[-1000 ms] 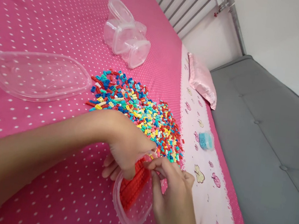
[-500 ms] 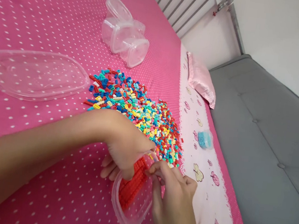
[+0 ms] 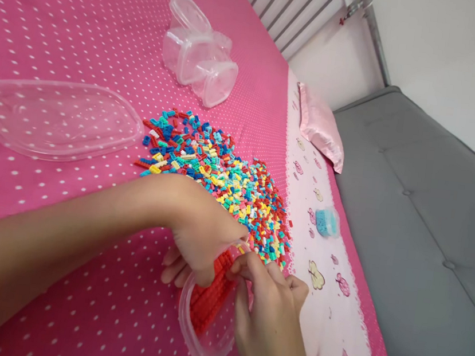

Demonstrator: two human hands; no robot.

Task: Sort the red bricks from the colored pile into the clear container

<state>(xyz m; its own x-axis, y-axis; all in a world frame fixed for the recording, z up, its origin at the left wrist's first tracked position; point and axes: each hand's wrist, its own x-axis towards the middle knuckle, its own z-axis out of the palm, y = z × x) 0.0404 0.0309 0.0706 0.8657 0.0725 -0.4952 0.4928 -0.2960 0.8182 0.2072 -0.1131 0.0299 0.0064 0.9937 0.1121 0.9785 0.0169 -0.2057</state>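
Note:
My left hand (image 3: 202,237) grips a clear plastic container (image 3: 202,354), its thumb over the rim and the other fingers outside the wall. Inside lies a block of red toy bricks (image 3: 206,307) in close rows. My right hand (image 3: 270,300) reaches over the container's other side, thumb and forefinger pinched together at the red bricks. Whatever sits between those fingertips is too small or hidden to make out. Just beyond both hands spreads a pile of small multicoloured toy bricks (image 3: 225,171), partly covered by my left wrist.
A large clear lid (image 3: 58,121) lies left of the pile. Several clear containers (image 3: 205,53) stand farther back. A small tub with blue contents (image 3: 327,221) and a pink pillow (image 3: 319,124) lie near the grey headboard (image 3: 422,224). Pink dotted cloth covers the bed.
My right hand has shifted slightly left, its pinched fingertips now closer over the red bricks. My left hand and the container stay almost where they were.

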